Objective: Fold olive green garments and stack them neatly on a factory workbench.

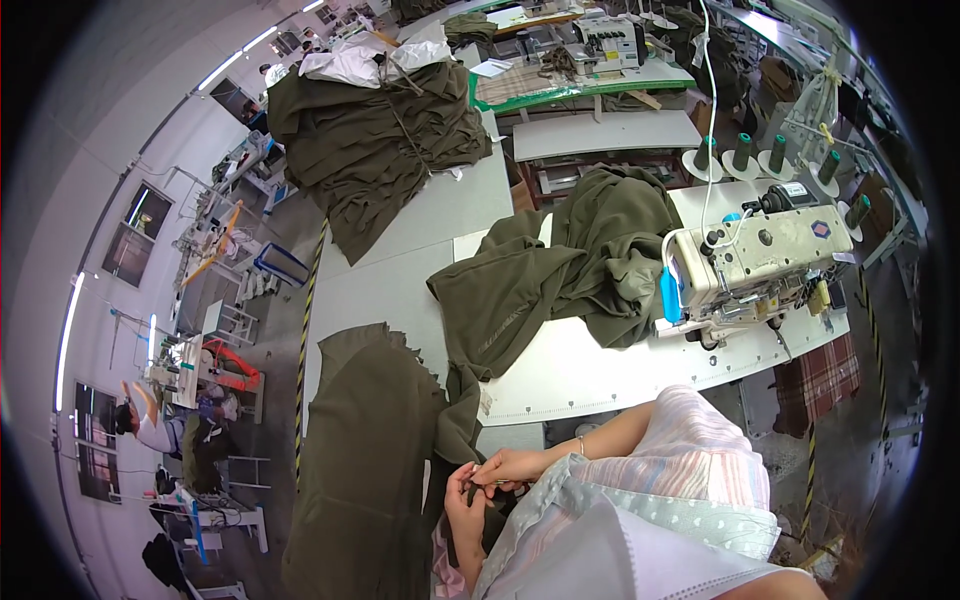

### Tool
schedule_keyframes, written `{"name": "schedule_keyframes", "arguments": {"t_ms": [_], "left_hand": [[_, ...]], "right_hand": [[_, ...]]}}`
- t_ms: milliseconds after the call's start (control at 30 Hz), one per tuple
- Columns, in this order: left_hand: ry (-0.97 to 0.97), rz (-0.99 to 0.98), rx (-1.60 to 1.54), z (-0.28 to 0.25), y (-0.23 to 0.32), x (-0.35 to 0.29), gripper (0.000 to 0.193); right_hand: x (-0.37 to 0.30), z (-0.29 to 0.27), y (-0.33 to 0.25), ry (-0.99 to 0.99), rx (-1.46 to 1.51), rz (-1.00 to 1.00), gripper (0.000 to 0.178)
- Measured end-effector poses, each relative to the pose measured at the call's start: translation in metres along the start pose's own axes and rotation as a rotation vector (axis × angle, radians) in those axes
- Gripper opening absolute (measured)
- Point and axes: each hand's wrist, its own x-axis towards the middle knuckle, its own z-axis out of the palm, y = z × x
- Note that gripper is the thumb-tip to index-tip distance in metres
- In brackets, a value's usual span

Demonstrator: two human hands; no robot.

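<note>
At the near edge of the table my two hands come together over dark olive cloth. My left hand [465, 512] is closed, its fingers pinching a dark fold of the olive fabric [490, 522]. My right hand [508, 467] reaches in from the right and meets its fingertips. It is closed too, around something small with a brassy glint that I cannot make out. Beside my hands, on the left, a stack of olive cut pieces [365, 460] lies flat. Another olive garment [520, 300] spreads in folds over the white sewing table [600, 372] and trails down toward the stack.
An industrial sewing machine [760, 255] stands at the right, with green thread cones [742, 153] behind it. A large heap of olive pieces [375, 135] covers the far left tabletop. Plaid cloth [820, 385] hangs below the machine. Another person [140, 412] works far left.
</note>
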Motion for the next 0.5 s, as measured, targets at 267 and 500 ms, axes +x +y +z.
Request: {"name": "schedule_keyframes", "arguments": {"t_ms": [267, 500], "left_hand": [[0.131, 0.079, 0.001, 0.021, 0.025, -0.002, 0.055], [0.394, 0.303, 0.135, 0.016, 0.077, -0.017, 0.059]], "right_hand": [[0.001, 0.001, -0.001, -0.048, 0.027, -0.056, 0.026], [-0.012, 0.012, -0.037, 0.062, -0.441, -0.555, 0.023]]}}
